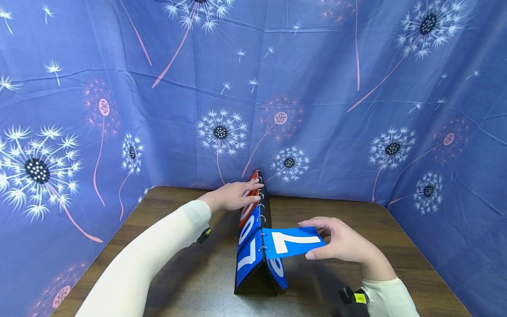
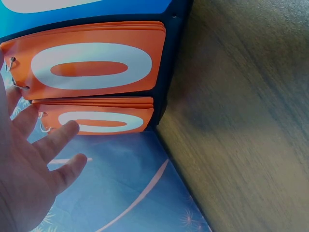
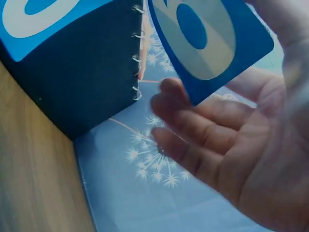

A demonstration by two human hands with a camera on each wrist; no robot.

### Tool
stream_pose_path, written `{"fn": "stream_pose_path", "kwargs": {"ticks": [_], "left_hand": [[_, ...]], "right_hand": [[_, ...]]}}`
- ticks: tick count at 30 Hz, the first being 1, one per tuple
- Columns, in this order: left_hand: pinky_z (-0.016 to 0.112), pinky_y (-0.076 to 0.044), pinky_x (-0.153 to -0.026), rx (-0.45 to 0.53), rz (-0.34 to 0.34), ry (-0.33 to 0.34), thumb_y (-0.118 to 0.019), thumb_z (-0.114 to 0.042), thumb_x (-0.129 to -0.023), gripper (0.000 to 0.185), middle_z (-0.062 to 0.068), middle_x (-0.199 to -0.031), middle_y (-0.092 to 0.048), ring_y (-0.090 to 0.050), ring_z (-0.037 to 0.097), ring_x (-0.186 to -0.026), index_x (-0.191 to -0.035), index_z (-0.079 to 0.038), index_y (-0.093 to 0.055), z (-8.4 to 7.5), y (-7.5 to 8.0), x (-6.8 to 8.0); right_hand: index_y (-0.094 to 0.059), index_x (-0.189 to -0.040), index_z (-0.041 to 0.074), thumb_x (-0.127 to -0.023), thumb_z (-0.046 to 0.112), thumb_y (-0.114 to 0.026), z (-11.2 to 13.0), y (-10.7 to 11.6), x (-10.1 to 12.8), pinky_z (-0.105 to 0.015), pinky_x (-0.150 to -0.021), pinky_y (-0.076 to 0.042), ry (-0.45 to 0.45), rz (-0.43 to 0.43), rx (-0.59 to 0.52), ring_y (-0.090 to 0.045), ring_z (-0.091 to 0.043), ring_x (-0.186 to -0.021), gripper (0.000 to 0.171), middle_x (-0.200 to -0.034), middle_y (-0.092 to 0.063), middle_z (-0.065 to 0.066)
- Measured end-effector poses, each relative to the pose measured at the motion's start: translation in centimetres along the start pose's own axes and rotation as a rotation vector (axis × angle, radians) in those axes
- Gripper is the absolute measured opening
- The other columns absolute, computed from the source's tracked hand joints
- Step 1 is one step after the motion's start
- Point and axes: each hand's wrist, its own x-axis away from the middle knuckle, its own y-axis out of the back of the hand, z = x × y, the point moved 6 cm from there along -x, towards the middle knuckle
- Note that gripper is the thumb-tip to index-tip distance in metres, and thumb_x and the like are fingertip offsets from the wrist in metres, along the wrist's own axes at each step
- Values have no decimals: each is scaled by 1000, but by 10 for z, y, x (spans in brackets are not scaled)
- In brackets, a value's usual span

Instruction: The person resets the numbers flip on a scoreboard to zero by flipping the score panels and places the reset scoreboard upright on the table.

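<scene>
A tabletop flip scoreboard (image 1: 271, 210) with a black stand stands like a tent in the head view, its ring-bound number cards running away from me. My right hand (image 1: 336, 240) holds a blue card (image 1: 293, 242) with a white 7 by its free end, out to the right of the rings. In the right wrist view, that card's underside (image 3: 207, 38) shows a 6. My left hand (image 1: 233, 196) rests with spread fingers on the far part of the scoreboard, over the orange cards (image 2: 91, 63), which show 0.
Another blue 7 card (image 1: 247, 259) lies on the left face, and a blue card (image 1: 278, 268) hangs on the right face. The brown wooden table (image 1: 190, 264) extends on both sides. A blue dandelion-print cloth (image 1: 253, 88) hangs behind and beside it.
</scene>
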Motion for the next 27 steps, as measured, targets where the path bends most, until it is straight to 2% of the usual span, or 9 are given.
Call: {"fn": "stream_pose_path", "kwargs": {"ticks": [5, 10, 12, 16, 20, 23, 27], "left_hand": [[58, -27, -126, -1, 1, 9, -41, -72, -99, 62, -11, -173, -21, -28, 24, -159, -157, -52, -31, 1, -1, -1], [59, -28, -125, -6, 1, 6, -40, -73, -99, 63, -12, -173, -20, -28, 25, -159, -158, -51, -31, 2, -1, -1], [59, -28, -125, -4, 1, 4, -40, -72, -99, 63, -11, -173, -20, -28, 25, -159, -158, -51, -31, 1, -1, -1], [58, -28, -126, 0, 0, 7, -39, -73, -99, 62, -12, -172, -21, -28, 25, -158, -157, -53, -31, 2, -1, -1], [57, -28, -126, -9, 2, 9, -37, -75, -99, 62, -13, -172, -20, -29, 26, -158, -157, -54, -30, 4, -2, -2], [57, -28, -126, 1, 2, 12, -38, -74, -99, 61, -14, -172, -20, -28, 25, -158, -156, -54, -30, 3, -2, -1], [59, -27, -125, 25, 4, 25, -41, -74, -98, 60, -14, -172, -20, -28, 25, -159, -155, -56, -31, 3, -3, -1]], "right_hand": [[-64, -136, 21, -81, 14, -84, 4, 8, 0, -30, -78, -58, 106, -106, -88, -67, -20, -98, 58, -126, -69, -6], [-56, -142, 7, -80, -5, -78, 15, 10, -3, -31, -78, -62, 263, -181, -241, -70, -16, -98, 66, -130, -67, -13], [-51, -144, 0, -79, -12, -74, 21, 8, -5, -33, -78, -63, 333, -199, -324, -71, -14, -101, 70, -132, -66, -12], [-41, -149, -7, -78, -18, -68, 31, 2, -9, -34, -78, -64, 431, -240, -439, -71, -15, -109, 77, -135, -64, -13], [-32, -155, -5, -79, -16, -67, 40, -5, -14, -36, -84, -64, 457, -262, -498, -70, -20, -116, 84, -137, -61, -20], [-29, -158, -1, -80, -13, -70, 48, -11, -21, -36, -90, -62, 445, -270, -502, -70, -22, -118, 89, -139, -62, -15], [-27, -160, 4, -81, -6, -76, 62, -23, -36, -36, -99, -59, 417, -244, -441, -68, -29, -122, 93, -141, -62, -10]]}}
